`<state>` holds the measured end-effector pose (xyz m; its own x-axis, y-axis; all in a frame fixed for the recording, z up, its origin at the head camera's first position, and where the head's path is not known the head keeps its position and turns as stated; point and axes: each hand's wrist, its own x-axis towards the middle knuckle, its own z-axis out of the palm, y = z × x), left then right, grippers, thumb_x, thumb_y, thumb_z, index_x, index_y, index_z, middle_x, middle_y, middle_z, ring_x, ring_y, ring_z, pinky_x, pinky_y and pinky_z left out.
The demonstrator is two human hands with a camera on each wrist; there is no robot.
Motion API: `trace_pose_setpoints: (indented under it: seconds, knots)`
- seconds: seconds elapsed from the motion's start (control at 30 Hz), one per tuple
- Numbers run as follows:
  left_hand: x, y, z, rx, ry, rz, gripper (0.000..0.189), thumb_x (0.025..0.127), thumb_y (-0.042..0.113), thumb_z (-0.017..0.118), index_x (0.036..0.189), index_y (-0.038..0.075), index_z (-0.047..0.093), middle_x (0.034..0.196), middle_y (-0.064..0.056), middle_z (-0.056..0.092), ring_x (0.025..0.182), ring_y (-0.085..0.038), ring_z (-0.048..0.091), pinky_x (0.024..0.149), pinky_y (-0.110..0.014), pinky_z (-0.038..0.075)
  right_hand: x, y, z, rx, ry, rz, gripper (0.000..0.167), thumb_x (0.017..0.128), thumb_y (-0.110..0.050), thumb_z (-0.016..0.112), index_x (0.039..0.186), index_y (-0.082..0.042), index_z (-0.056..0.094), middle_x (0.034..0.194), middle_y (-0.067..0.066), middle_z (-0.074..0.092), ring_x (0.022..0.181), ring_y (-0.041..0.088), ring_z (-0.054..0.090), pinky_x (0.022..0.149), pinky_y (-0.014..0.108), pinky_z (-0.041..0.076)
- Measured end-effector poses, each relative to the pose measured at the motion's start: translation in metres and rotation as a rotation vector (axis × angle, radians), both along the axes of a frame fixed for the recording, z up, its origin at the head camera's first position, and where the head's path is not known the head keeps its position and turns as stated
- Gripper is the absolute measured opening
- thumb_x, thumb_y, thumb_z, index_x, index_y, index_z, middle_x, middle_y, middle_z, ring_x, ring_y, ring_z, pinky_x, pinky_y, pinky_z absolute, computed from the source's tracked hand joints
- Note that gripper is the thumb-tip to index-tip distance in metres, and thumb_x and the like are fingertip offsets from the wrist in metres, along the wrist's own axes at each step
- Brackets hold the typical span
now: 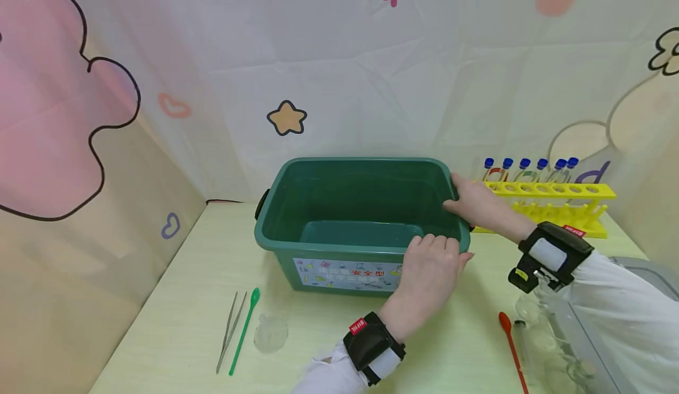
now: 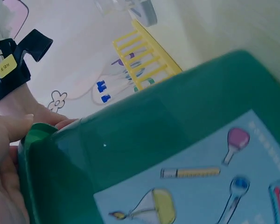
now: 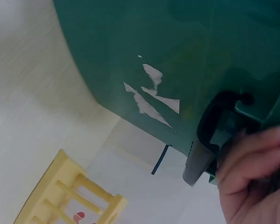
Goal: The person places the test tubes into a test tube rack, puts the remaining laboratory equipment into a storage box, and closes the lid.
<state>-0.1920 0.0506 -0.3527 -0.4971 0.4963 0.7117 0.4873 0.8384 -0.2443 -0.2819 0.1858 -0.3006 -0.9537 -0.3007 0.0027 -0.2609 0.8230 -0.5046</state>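
Observation:
A green plastic bin (image 1: 339,249) stands upright on the table, its inside bare and a printed label (image 1: 345,273) on its front. My left hand (image 1: 432,261) grips the front rim near the right corner, fingers hooked over the edge. At the right end, my right hand (image 1: 480,204) holds the side rim with the thumb inside. In the right wrist view, its fingers (image 3: 252,163) curl beside the bin's dark handle (image 3: 205,135); their exact contact with the handle is partly hidden. The left wrist view shows the left hand (image 2: 2,168) at the rim close up.
Right of the bin stands a yellow rack (image 1: 551,190) with several blue-capped test tubes. Tweezers (image 1: 229,335), a green spoon (image 1: 245,329) and a clear round dish (image 1: 270,334) lie front left. Front right are a red spoon (image 1: 511,344), clear glassware and a grey tray (image 1: 578,335).

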Motion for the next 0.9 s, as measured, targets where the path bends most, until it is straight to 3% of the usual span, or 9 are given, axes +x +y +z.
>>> trace_pose_setpoints:
  seconds: [0.13, 0.23, 0.37, 0.47, 0.6, 0.7, 0.8, 0.9]
  knots:
    - [0.004, -0.008, 0.001, -0.018, -0.041, -0.023, 0.032, 0.086, 0.045, 0.056, 0.074, 0.016, 0.062, 0.064, 0.007, 0.052, 0.062, -0.007, 0.049, 0.055, -0.017, 0.033, -0.001, -0.001, -0.005, 0.040, 0.035, -0.007, 0.060, 0.092, -0.010, 0.051, 0.135, 0.015, 0.018, 0.119, 0.037, 0.043, 0.090, 0.041, 0.056, 0.073, 0.047, 0.046]
    - [0.007, -0.024, 0.004, -0.035, -0.076, -0.042, 0.033, 0.086, 0.047, 0.055, 0.084, 0.014, 0.062, 0.074, 0.005, 0.056, 0.072, -0.010, 0.052, 0.064, -0.020, 0.039, -0.001, -0.001, -0.007, 0.022, 0.040, -0.004, 0.061, 0.091, -0.010, 0.050, 0.136, 0.015, 0.016, 0.119, 0.037, 0.043, 0.088, 0.041, 0.058, 0.069, 0.045, 0.047]
    - [0.008, -0.059, 0.010, -0.008, -0.127, -0.056, 0.037, 0.087, 0.046, 0.053, 0.087, 0.010, 0.060, 0.079, 0.001, 0.057, 0.078, -0.014, 0.054, 0.068, -0.025, 0.042, 0.001, 0.004, -0.007, 0.017, 0.062, 0.016, 0.061, 0.090, -0.008, 0.050, 0.135, 0.015, 0.017, 0.118, 0.038, 0.043, 0.084, 0.039, 0.059, 0.068, 0.045, 0.048]
    - [0.007, -0.089, 0.016, 0.058, -0.166, -0.078, 0.037, 0.086, 0.044, 0.056, 0.078, 0.008, 0.058, 0.069, 0.000, 0.052, 0.068, -0.015, 0.052, 0.059, -0.024, 0.039, 0.002, 0.010, -0.006, 0.024, 0.062, 0.024, 0.062, 0.089, -0.008, 0.050, 0.136, 0.015, 0.016, 0.118, 0.038, 0.043, 0.077, 0.035, 0.061, 0.065, 0.042, 0.049]
    - [0.011, -0.122, 0.023, 0.111, -0.327, -0.077, 0.042, 0.085, 0.044, 0.057, 0.062, 0.011, 0.045, 0.054, 0.003, 0.035, 0.049, -0.012, 0.037, 0.044, -0.022, 0.027, 0.006, 0.018, -0.005, 0.032, 0.057, 0.027, 0.063, 0.089, -0.009, 0.050, 0.136, 0.014, 0.015, 0.115, 0.038, 0.045, 0.064, 0.025, 0.060, 0.058, 0.036, 0.050]
    - [0.015, -0.137, 0.024, 0.116, -0.454, -0.050, 0.048, 0.085, 0.047, 0.055, 0.056, 0.014, 0.036, 0.049, 0.005, 0.025, 0.042, -0.010, 0.028, 0.040, -0.022, 0.020, 0.009, 0.022, -0.004, 0.041, 0.059, 0.030, 0.063, 0.089, -0.009, 0.050, 0.136, 0.014, 0.016, 0.117, 0.037, 0.044, 0.066, 0.025, 0.059, 0.062, 0.038, 0.050]
    - [0.018, -0.145, 0.022, 0.115, -0.476, -0.064, 0.053, 0.084, 0.048, 0.056, 0.052, 0.015, 0.031, 0.047, 0.006, 0.019, 0.038, -0.009, 0.023, 0.039, -0.022, 0.016, 0.011, 0.025, -0.004, 0.050, 0.050, 0.026, 0.063, 0.089, -0.009, 0.050, 0.136, 0.014, 0.016, 0.122, 0.038, 0.038, 0.074, 0.030, 0.058, 0.068, 0.043, 0.048]
    - [0.019, -0.147, 0.020, 0.120, -0.439, -0.108, 0.055, 0.082, 0.048, 0.059, 0.050, 0.016, 0.028, 0.046, 0.007, 0.016, 0.037, -0.008, 0.020, 0.039, -0.022, 0.013, 0.014, 0.028, -0.003, 0.060, 0.051, 0.029, 0.062, 0.089, -0.009, 0.051, 0.136, 0.014, 0.017, 0.121, 0.038, 0.039, 0.074, 0.031, 0.059, 0.067, 0.044, 0.048]
